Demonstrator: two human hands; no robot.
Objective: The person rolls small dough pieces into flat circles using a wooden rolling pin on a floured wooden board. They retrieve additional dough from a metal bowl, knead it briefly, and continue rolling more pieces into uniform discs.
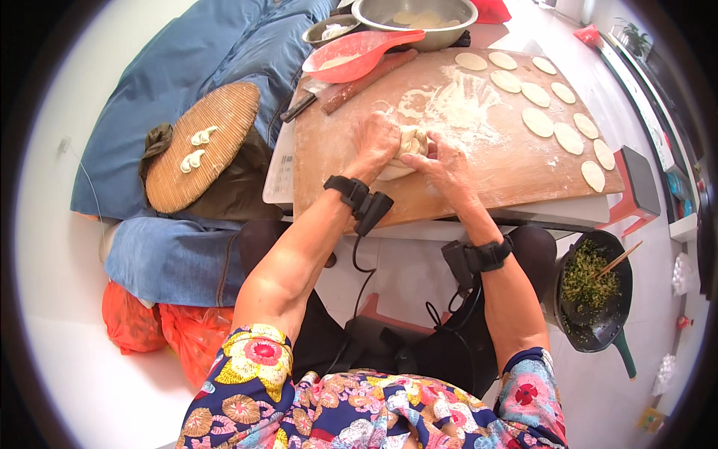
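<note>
My left hand and my right hand are both closed around a lump of pale dough with a folded, creased top. The lump rests low over a wooden board, and a smooth lower part of it bulges towards me between my wrists. My left fist presses on its left side; my right thumb and fingers grip the right side. Loose flour is spread just beyond my hands. Several flat round dough wrappers lie along the right and far side of the board.
Left of the board is a round woven tray with two shaped dough pieces. A rolling pin, a knife and a red scoop lie at the far left. A pan of chopped filling stands low right, beside a stool.
</note>
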